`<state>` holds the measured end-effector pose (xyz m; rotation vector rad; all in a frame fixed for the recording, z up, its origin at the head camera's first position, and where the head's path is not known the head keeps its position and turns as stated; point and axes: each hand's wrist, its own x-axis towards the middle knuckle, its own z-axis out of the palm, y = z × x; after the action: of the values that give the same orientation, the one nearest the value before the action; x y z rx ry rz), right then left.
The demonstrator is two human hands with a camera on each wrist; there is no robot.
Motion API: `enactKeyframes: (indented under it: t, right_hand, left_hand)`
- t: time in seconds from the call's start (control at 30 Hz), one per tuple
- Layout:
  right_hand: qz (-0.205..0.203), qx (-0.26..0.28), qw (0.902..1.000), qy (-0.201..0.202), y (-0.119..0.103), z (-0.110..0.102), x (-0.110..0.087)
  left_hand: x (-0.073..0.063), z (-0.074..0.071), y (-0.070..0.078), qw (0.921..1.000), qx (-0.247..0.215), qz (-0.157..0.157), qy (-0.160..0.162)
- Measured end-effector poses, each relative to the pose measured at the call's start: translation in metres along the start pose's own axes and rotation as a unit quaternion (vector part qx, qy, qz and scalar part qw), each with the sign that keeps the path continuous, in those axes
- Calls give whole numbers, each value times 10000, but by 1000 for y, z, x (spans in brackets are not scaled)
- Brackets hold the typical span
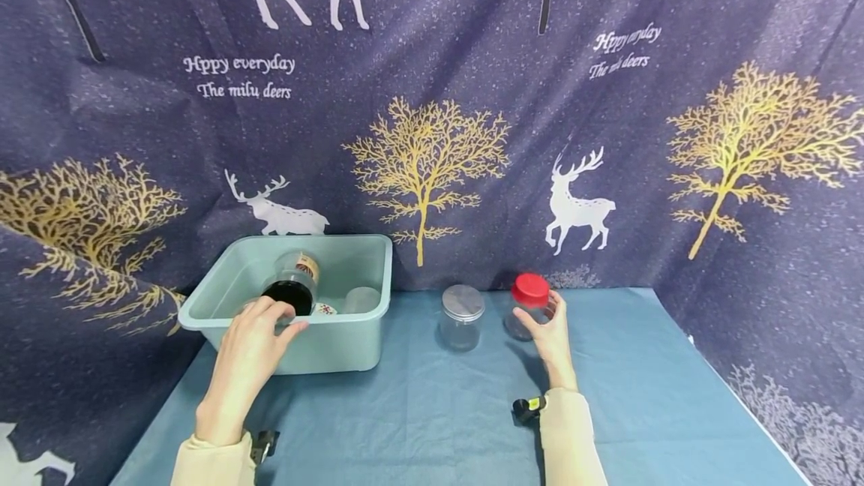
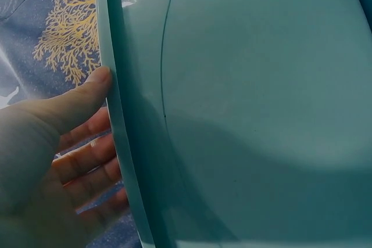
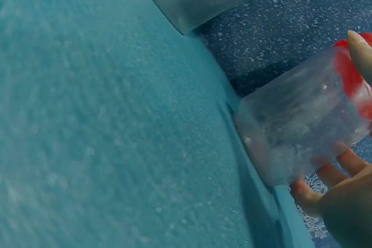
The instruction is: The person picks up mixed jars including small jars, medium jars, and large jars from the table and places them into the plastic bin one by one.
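Note:
My right hand [image 1: 550, 336] has its thumb and fingers around a clear jar with a red lid [image 1: 531, 289], which stands upright on the table. In the right wrist view the thumb is at the red lid, and the fingertips [image 3: 302, 193] lie along the side of the clear jar [image 3: 296, 123]. My left hand [image 1: 253, 343] reaches over the front rim of a pale green plastic tub [image 1: 364, 336]; its thumb [image 2: 96, 79] is at the rim and the other fingers go partly behind it. Near these fingers, a jar with a black lid [image 1: 290, 295] lies tilted in the tub.
Left of the red-lidded jar stands a clear jar with a silver lid [image 1: 462, 317]. Inside the tub are also a clear container [image 1: 362, 300] and a white, patterned round piece [image 1: 325, 309]. A patterned cloth [image 1: 459, 51] hangs behind the blue-covered table [image 1: 432, 426].

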<state>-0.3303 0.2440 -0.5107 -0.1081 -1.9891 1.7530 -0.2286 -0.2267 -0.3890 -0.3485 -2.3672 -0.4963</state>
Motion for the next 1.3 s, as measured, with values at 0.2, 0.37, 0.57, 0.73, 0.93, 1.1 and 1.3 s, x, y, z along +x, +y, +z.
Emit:
enactKeyframes:
  t: [0.2, 0.37, 0.57, 0.73, 0.93, 1.1, 1.3]
  right_hand:
    - [125, -231, 9996, -38, 5, 1, 2]
    - [117, -204, 9997, 9, 8, 2, 3]
    - [158, -331, 9993, 32, 8, 3, 4]
    - [206, -461, 9986, 158, 6, 1, 3]
    - [-61, -626, 9975, 310, 3, -2, 3]
    - [-240, -643, 9970, 355, 0, -2, 3]
    - [-440, -527, 9967, 440, -9, -2, 2]
  left_hand:
    - [-1, 0, -1, 10000, 45, -11, 8]
    - [-1, 1, -2, 10000, 30, -41, -53]
    - [-1, 0, -3, 10000, -17, 5, -23]
    - [0, 0, -1, 10000, -35, 32, 1]
    - [0, 0, 0, 10000, -65, -32, -39]
    - [0, 0, -1, 10000, -79, -25, -27]
    - [-1, 0, 0, 9999, -61, -77, -80]
